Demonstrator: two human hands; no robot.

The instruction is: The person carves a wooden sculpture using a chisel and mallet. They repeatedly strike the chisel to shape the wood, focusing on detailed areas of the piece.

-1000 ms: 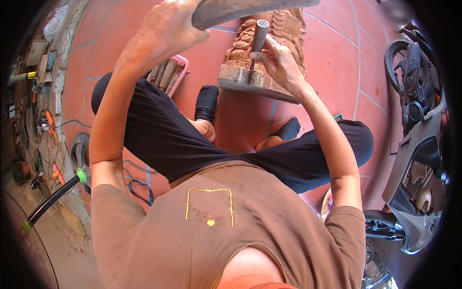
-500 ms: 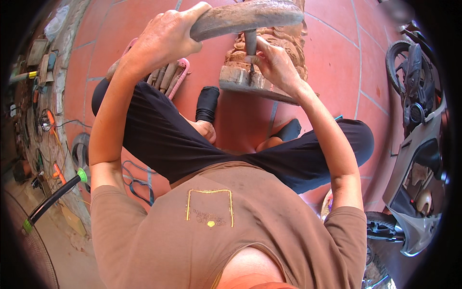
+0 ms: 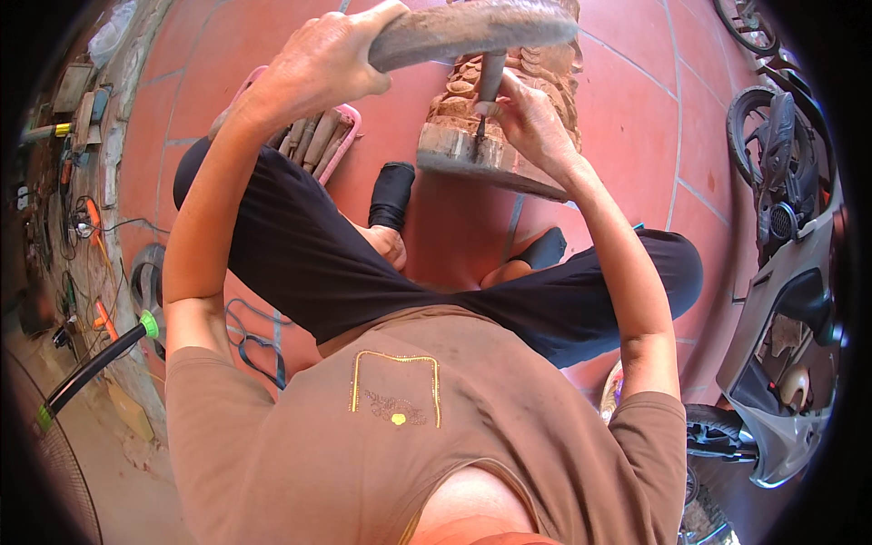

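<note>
My left hand (image 3: 318, 68) grips a long wooden mallet (image 3: 472, 27) that lies across the top of the view, its head right over the chisel's end. My right hand (image 3: 531, 118) is closed around a metal chisel (image 3: 490, 77), which stands upright with its tip on a carved reddish wooden block (image 3: 472, 150). The block rests on the red tiled floor (image 3: 636, 118) in front of my crossed legs.
A pink tray (image 3: 318, 141) holding several wooden-handled tools lies left of the block. Tools and cables line the left wall (image 3: 82, 209). A motorbike (image 3: 781, 300) stands at the right, and a green-capped black rod (image 3: 100, 359) is at lower left.
The mallet in my left hand has swung down from the top edge onto the chisel's end. My right hand and the chisel have stayed on the carved block.
</note>
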